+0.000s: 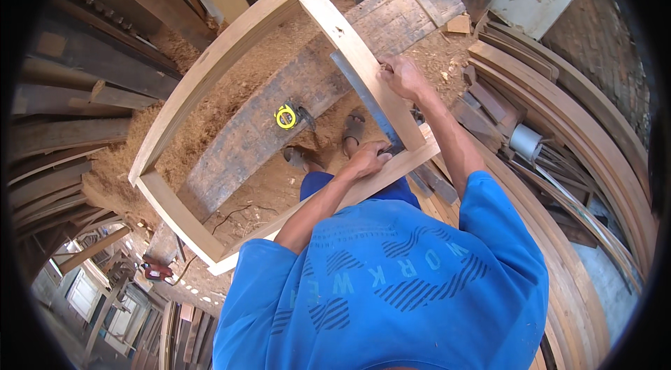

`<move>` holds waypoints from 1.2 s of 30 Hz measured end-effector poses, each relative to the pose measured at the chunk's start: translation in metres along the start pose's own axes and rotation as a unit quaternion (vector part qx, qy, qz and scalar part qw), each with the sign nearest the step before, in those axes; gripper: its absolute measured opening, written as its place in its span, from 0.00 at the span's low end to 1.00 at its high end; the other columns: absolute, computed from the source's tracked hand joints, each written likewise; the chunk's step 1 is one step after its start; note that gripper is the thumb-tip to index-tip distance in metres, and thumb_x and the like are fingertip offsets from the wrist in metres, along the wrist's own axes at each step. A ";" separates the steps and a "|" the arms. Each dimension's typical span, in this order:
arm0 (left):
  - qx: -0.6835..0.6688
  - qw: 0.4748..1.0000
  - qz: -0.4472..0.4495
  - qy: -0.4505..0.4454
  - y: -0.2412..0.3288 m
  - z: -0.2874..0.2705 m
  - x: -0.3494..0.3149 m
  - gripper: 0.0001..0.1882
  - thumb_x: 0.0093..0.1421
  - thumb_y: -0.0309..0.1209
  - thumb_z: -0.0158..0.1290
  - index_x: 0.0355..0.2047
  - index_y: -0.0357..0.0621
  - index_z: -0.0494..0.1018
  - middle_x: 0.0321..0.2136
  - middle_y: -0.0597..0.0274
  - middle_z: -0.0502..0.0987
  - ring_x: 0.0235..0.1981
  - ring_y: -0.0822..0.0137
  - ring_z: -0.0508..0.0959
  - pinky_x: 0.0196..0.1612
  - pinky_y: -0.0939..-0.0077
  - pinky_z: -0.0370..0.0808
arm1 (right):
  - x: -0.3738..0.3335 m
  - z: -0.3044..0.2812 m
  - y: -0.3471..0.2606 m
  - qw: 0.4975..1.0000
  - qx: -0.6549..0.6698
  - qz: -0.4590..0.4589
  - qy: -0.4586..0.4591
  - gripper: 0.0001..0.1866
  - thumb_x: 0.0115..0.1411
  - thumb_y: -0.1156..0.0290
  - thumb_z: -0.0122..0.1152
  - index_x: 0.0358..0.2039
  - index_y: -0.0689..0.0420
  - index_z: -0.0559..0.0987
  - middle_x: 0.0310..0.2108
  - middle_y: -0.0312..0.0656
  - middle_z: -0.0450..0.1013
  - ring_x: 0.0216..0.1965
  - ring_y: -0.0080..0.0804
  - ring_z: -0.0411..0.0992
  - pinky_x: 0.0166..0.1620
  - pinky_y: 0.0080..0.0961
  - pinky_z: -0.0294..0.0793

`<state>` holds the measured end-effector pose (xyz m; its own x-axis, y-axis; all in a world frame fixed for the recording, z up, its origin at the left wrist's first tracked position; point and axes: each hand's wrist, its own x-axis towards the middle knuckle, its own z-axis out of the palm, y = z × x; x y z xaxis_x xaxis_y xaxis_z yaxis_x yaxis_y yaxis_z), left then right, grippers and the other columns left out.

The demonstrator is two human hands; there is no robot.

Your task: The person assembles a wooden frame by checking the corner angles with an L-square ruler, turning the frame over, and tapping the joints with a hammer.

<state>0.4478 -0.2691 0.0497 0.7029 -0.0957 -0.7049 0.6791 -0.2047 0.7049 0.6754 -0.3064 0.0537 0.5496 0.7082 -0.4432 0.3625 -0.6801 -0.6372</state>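
A large light-wood frame [183, 212] of joined boards stands around the space in front of me, across a worn plank bench [258, 115]. Along the inner face of its right board [360, 52] lies the long blade of a bluish metal carpenter's square [370, 103]. My left hand [365, 162] is closed at the near right corner, on the square's lower end against the near rail [416, 157]; its fingertips are partly hidden. My right hand [404, 78] grips the outer edge of the right board, fingers curled over it.
A yellow and black tape measure [286, 117] sits on the bench. Sawdust and shavings [150, 160] cover the ground around my sandalled feet [354, 125]. Curved timbers [566, 97] are stacked at right, boards [84, 66] at left. A red power tool [155, 271] lies lower left.
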 end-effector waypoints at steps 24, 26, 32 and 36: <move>0.012 0.998 0.047 0.041 -0.012 0.009 0.001 0.17 0.61 0.36 0.56 0.45 0.36 0.77 0.43 0.41 0.79 0.47 0.46 0.79 0.51 0.59 0.72 | 0.008 0.011 0.013 0.998 -0.028 -0.045 0.026 0.21 0.53 0.67 0.63 0.48 0.57 0.82 0.36 0.59 0.78 0.39 0.56 0.78 0.43 0.44 0.75; 0.009 0.998 0.055 0.037 -0.018 0.011 0.005 0.17 0.61 0.36 0.56 0.45 0.36 0.77 0.43 0.41 0.79 0.47 0.46 0.79 0.51 0.59 0.72 | 0.008 0.010 0.011 0.999 -0.030 -0.035 0.020 0.21 0.53 0.67 0.63 0.48 0.57 0.82 0.37 0.59 0.78 0.39 0.56 0.77 0.43 0.44 0.76; 0.016 0.999 0.041 0.000 -0.018 0.007 0.007 0.19 0.61 0.37 0.56 0.47 0.36 0.77 0.44 0.41 0.79 0.48 0.47 0.78 0.52 0.60 0.72 | 0.009 0.013 0.017 0.998 -0.027 -0.048 0.034 0.20 0.53 0.68 0.64 0.48 0.57 0.82 0.36 0.58 0.78 0.39 0.56 0.77 0.44 0.44 0.76; 0.015 0.999 0.035 -0.002 -0.021 0.009 0.011 0.19 0.61 0.37 0.56 0.48 0.36 0.77 0.44 0.40 0.79 0.48 0.46 0.78 0.52 0.59 0.71 | 0.010 0.015 0.019 0.998 -0.024 -0.045 0.033 0.21 0.53 0.68 0.64 0.48 0.57 0.81 0.36 0.58 0.78 0.38 0.55 0.78 0.43 0.44 0.76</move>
<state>0.4390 -0.2750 0.0267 0.7478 -0.1148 -0.6539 0.6214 -0.2257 0.7503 0.6767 -0.3093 0.0279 0.5608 0.7536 -0.3430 0.4465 -0.6241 -0.6412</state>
